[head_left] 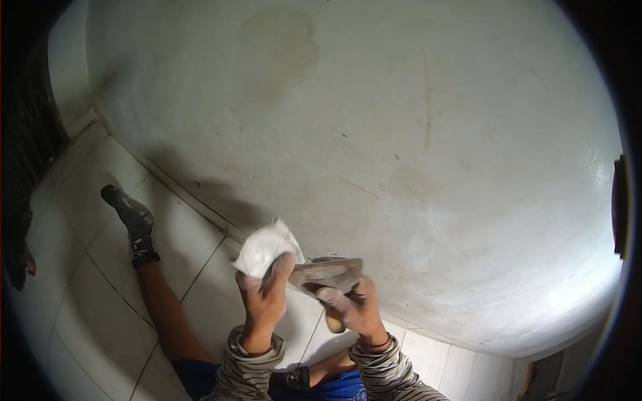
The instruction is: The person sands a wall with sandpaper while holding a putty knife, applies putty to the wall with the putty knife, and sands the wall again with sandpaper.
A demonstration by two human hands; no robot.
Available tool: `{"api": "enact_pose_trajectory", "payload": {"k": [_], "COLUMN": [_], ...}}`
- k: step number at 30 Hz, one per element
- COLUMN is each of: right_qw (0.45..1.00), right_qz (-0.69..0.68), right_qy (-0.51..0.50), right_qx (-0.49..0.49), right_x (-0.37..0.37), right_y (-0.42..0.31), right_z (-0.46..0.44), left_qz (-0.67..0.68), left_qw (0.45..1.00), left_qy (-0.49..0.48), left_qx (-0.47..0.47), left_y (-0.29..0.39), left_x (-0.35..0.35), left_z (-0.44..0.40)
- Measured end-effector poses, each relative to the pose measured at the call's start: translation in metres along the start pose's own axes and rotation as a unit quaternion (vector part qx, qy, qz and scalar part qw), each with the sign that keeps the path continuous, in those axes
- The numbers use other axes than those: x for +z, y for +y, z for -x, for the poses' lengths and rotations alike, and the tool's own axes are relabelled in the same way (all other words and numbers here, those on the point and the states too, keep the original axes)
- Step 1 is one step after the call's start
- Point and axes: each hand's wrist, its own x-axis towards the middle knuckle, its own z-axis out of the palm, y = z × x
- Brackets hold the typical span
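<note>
My left hand (265, 297) is closed on a white crumpled bundle (267, 248), its thumb pressed over the near side. Whether the bundle is a cloth, a bag or a lump of putty I cannot tell. Just to the right, my right hand (354, 306) grips a wide-bladed scraper (334, 273). The blade is grey-brown and smeared, and a pale rounded handle end (335, 322) shows under the fingers. Its left edge comes up close to my left thumb; touching or apart is unclear. Both hands are slightly blurred.
A pale wall (414, 147) with stains and scratches rises in front, meeting a white tiled floor (114, 267) at a low skirting. My leg with a dark shoe (130, 214) stretches out left. Dark objects stand at the far left; a dark-edged item (545, 375) lies lower right.
</note>
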Motion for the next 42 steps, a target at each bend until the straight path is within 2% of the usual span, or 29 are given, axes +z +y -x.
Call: {"api": "enact_pose_trajectory", "payload": {"k": [1, 3, 5, 7, 9, 11, 13, 15, 18, 22, 24, 27, 34, 37, 39, 40, 42], "right_qw": [0.999, 0.99, 0.986, 0.984, 0.987, 0.984, 0.98, 0.982, 0.983, 0.978, 0.981, 0.984, 0.989, 0.988, 0.981, 0.981, 0.988], "right_qz": [0.02, -0.107, -0.118, -0.115, -0.053, -0.055, -0.054, 0.004, -0.017, -0.054, -0.052, -0.047, -0.008, -0.028, -0.088, -0.093, -0.024], "right_qy": [0.019, 0.083, 0.119, 0.132, 0.15, 0.165, 0.183, 0.181, 0.183, 0.198, 0.186, 0.172, 0.148, 0.152, 0.171, 0.17, 0.149], "right_qx": [0.021, 0.035, 0.006, -0.021, -0.025, -0.041, -0.052, -0.046, -0.027, -0.044, -0.027, -0.019, -0.022, -0.024, -0.024, -0.024, -0.021], "right_x": [-0.013, -0.027, -0.04, -0.052, -0.06, -0.065, -0.072, -0.079, -0.085, -0.081, -0.083, -0.088, -0.084, -0.082, -0.078, -0.079, -0.084], "right_y": [0.001, -0.008, -0.021, -0.028, -0.045, -0.047, -0.048, -0.049, -0.05, -0.046, -0.046, -0.051, -0.044, -0.035, -0.027, -0.026, -0.026], "right_z": [0.007, 0.02, 0.032, 0.043, 0.051, 0.055, 0.062, 0.067, 0.072, 0.07, 0.07, 0.069, 0.064, 0.067, 0.066, 0.065, 0.067], "left_qz": [-0.065, -0.05, -0.009, -0.03, -0.051, -0.134, -0.161, -0.187, -0.258, -0.334, -0.445, -0.477, -0.426, -0.454, -0.467, -0.484, -0.479], "left_qw": [0.996, 0.995, 0.996, 0.986, 0.968, 0.954, 0.945, 0.935, 0.908, 0.882, 0.874, 0.851, 0.876, 0.866, 0.861, 0.855, 0.85], "left_qy": [-0.015, -0.02, -0.026, -0.019, -0.003, 0.028, 0.032, 0.037, 0.064, 0.041, 0.002, 0.004, 0.067, 0.073, 0.072, 0.041, 0.044], "left_qx": [0.052, 0.081, 0.083, 0.165, 0.245, 0.268, 0.283, 0.3, 0.322, 0.33, 0.193, 0.218, 0.215, 0.198, 0.189, 0.18, 0.214], "left_y": [0.011, 0.042, 0.065, 0.072, 0.064, 0.062, 0.053, 0.057, 0.061, 0.076, 0.087, 0.087, 0.087, 0.086, 0.072, 0.067, 0.05], "left_x": [0.008, 0.037, 0.073, 0.109, 0.141, 0.165, 0.176, 0.181, 0.184, 0.185, 0.187, 0.187, 0.183, 0.18, 0.178, 0.176, 0.177], "left_z": [-0.013, -0.041, -0.067, -0.091, -0.114, -0.123, -0.126, -0.126, -0.127, -0.123, -0.119, -0.121, -0.149, -0.15, -0.138, -0.129, -0.126]}}
